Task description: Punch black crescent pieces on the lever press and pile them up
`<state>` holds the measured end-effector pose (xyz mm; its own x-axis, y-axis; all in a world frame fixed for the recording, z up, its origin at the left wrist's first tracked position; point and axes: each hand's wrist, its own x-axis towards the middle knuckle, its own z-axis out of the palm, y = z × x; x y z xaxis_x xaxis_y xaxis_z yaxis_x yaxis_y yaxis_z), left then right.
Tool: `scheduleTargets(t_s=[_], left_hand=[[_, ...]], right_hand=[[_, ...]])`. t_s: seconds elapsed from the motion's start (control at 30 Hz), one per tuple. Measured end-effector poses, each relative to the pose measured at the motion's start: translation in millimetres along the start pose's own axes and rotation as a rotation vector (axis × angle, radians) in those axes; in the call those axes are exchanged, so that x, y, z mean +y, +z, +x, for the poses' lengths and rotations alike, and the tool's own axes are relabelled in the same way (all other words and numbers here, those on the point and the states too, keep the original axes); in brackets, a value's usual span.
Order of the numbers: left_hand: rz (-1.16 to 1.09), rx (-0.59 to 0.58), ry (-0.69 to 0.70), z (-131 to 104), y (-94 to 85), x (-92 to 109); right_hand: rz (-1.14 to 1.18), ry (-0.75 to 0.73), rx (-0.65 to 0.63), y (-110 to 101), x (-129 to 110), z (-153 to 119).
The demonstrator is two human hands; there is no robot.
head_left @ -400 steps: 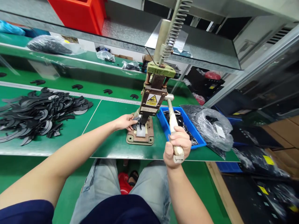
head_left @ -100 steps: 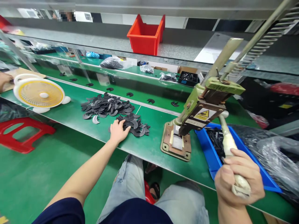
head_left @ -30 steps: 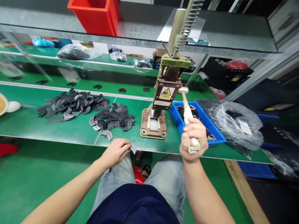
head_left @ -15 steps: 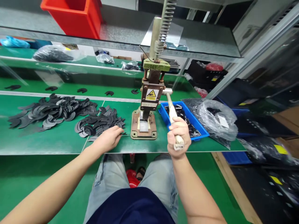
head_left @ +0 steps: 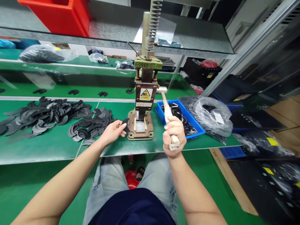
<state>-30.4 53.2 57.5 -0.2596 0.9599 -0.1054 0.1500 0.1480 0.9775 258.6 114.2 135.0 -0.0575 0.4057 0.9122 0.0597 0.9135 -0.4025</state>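
Note:
Between the thumb and fingers of my left hand (head_left: pixel 114 131) is a black curved piece (head_left: pixel 126 124), its far end over the left edge of the press base. My right hand (head_left: pixel 174 136) is wrapped round the tape-covered lever (head_left: pixel 167 111) of the hand press (head_left: pixel 146 93). The press stands upright with a warning label on its front and a tall spring on top. Under its ram lies a pale block (head_left: pixel 140 126), with no black piece on it. Left of my left hand lie a small pile of black curved pieces (head_left: pixel 93 123) and a larger pile (head_left: pixel 47 115).
Right of the press sits a blue tray (head_left: pixel 199 132) of small dark metal parts, beside a clear plastic bag (head_left: pixel 211 112). Several single black pieces lie along the back strip. A red bin (head_left: pixel 77 18) stands on the shelf above.
My left hand has lifted the black curved piece from beside the press and turned it up towards the base. My right hand stays on the lever. The view has shifted slightly.

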Motion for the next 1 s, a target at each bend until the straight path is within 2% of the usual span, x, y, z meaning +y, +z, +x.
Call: scheduleTargets(t_s=[0.2, 0.37, 0.67, 0.83, 1.0], left_hand=[[-0.097, -0.108, -0.108, 47, 19.0, 30], [-0.047, -0.142, -0.174, 69, 37.0, 38], [0.129, -0.189, -0.291, 85, 43.6, 40], [0.135, -0.189, -0.326, 90, 46.9, 48], [0.162, -0.17, -0.256, 79, 52.8, 53]], right_hand=[[0.015, 0.016, -0.005, 0, -2, 0], [0.015, 0.003, -0.016, -1, -1, 1], [0.027, -0.005, 0.022, 2, 1, -1], [-0.001, -0.011, 0.021, 2, 3, -1], [-0.012, -0.023, 0.008, 0, 3, 0]])
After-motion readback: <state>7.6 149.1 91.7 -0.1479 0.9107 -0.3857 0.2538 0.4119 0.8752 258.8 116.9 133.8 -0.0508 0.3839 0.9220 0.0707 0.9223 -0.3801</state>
